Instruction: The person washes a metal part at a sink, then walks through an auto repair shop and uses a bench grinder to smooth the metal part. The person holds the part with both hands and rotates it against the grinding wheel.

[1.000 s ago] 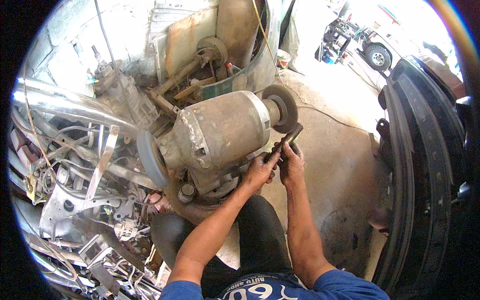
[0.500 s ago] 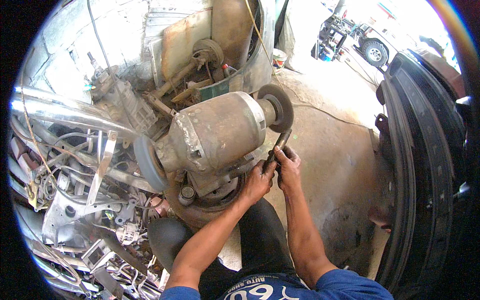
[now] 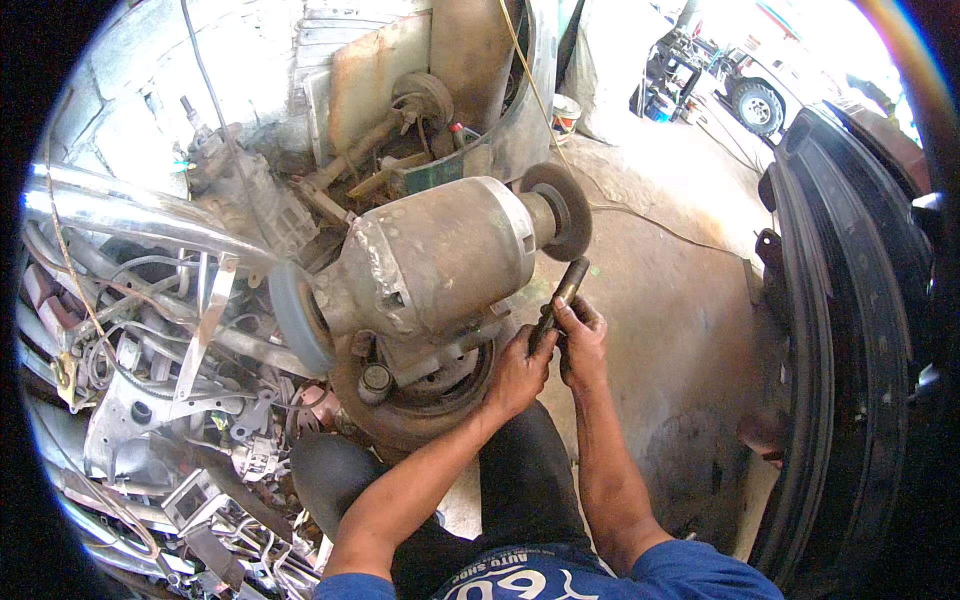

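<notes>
Left hand (image 3: 528, 366), right hand (image 3: 583, 342): fingers curled snugly round dark metal rod (image 3: 572, 282) (left's kinda murky); probably grinding, next needs steadiness, dark disc wheel (image 3: 576, 212) beyond fingers.

1. A grey-brown concrete floor (image 3: 660, 300), darkly stained in front at right and brightly lit farther back.
2. On the floor: a thin dark cable (image 3: 690, 240) running across it, and a small white bucket with red marking (image 3: 566, 114) near the back.
3. A round, rust-brown wheel-like base (image 3: 400, 427) beside the floor's bare stretch, its underside hidden.
4. On that base: a grimy, barrel-bodied metal bench grinder (image 3: 440, 260).
</notes>
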Demonstrator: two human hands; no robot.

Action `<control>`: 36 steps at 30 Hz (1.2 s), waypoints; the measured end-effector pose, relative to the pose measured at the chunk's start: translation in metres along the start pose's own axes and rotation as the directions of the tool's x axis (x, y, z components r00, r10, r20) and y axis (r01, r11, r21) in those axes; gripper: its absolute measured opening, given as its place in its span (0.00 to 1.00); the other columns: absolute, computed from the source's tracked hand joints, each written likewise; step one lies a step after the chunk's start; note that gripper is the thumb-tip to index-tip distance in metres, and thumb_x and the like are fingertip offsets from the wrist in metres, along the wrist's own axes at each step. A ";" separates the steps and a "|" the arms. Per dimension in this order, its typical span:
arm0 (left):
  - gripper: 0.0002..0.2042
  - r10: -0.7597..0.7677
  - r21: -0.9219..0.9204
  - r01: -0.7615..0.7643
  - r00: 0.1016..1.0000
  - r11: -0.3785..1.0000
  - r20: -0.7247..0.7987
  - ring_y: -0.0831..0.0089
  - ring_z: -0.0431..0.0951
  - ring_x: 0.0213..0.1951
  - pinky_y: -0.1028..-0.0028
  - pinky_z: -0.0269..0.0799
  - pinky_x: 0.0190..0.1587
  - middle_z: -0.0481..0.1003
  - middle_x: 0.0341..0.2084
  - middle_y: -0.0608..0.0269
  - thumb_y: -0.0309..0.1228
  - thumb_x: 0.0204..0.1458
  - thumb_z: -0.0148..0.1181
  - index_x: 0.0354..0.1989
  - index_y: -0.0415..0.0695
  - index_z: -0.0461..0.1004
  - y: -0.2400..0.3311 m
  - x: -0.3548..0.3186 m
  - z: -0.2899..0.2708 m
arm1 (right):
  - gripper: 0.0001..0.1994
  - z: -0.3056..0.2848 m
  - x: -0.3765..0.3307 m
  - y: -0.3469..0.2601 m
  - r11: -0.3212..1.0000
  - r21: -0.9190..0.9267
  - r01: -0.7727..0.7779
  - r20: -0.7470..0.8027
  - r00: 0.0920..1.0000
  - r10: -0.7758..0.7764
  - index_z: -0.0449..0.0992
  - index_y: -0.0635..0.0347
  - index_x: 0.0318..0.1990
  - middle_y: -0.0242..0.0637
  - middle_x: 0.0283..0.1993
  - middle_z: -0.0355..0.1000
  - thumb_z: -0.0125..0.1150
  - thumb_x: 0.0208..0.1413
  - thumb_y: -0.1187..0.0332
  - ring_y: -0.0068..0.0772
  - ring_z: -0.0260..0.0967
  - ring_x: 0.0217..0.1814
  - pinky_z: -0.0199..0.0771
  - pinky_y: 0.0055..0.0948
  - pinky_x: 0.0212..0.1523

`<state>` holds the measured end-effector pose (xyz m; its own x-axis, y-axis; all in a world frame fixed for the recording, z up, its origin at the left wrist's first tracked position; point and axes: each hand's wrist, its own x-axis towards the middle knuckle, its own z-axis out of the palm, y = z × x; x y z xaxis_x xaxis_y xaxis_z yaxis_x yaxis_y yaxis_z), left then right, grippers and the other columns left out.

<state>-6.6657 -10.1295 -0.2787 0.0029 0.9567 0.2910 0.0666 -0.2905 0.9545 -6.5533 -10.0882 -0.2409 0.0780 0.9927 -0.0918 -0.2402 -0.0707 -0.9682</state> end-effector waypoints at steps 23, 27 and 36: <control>0.16 -0.351 -0.732 0.674 0.712 0.099 0.608 0.86 0.58 0.17 0.84 0.53 0.16 0.63 0.24 0.75 0.55 0.69 0.45 0.49 0.57 0.66 0.012 0.009 -0.008 | 0.21 -0.005 0.009 -0.003 0.989 0.058 -0.133 0.060 0.990 0.130 0.72 0.65 0.55 0.37 0.38 0.76 0.58 0.67 0.54 0.27 0.75 0.31 0.79 0.25 0.30; 0.14 -0.376 -0.727 0.685 0.683 0.033 0.626 0.86 0.57 0.16 0.85 0.52 0.14 0.64 0.24 0.73 0.52 0.69 0.45 0.54 0.60 0.67 0.011 -0.001 -0.009 | 0.19 -0.006 -0.002 -0.003 0.993 0.037 -0.115 0.087 0.990 0.111 0.70 0.65 0.54 0.36 0.37 0.74 0.57 0.69 0.56 0.27 0.75 0.33 0.79 0.25 0.32; 0.16 -0.303 -0.769 0.636 0.747 0.064 0.592 0.86 0.61 0.19 0.84 0.55 0.18 0.64 0.24 0.74 0.55 0.69 0.45 0.49 0.58 0.67 0.019 0.025 0.000 | 0.18 -0.002 0.022 -0.017 0.996 0.045 -0.075 0.049 0.996 0.073 0.73 0.65 0.51 0.36 0.36 0.76 0.58 0.68 0.56 0.26 0.73 0.33 0.76 0.26 0.33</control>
<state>-6.6648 -10.1111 -0.2538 0.5730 0.8121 -0.1102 -0.7612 0.5772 0.2958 -6.5459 -10.0649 -0.2265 0.0127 0.9885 -0.1507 -0.2891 -0.1407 -0.9469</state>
